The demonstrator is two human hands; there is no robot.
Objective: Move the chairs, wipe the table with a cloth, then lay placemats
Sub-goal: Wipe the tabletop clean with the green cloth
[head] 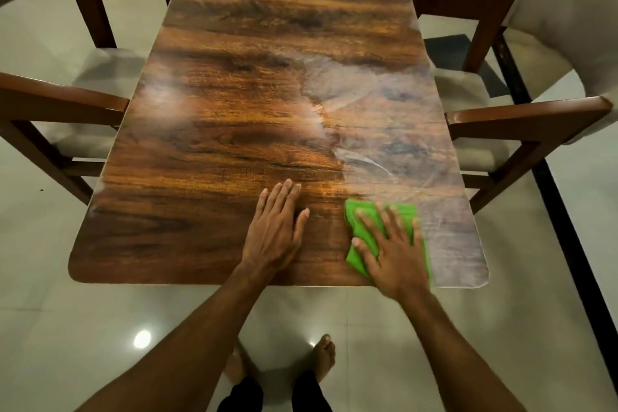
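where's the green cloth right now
Head view: the green cloth lies under the right hand by the brown wooden table's near right corner, right of the left hand.

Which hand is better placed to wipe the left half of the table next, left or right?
Right. The right hand already presses flat on the green cloth, so it could sweep leftward. The left hand rests flat on the bare table, with no cloth under it.
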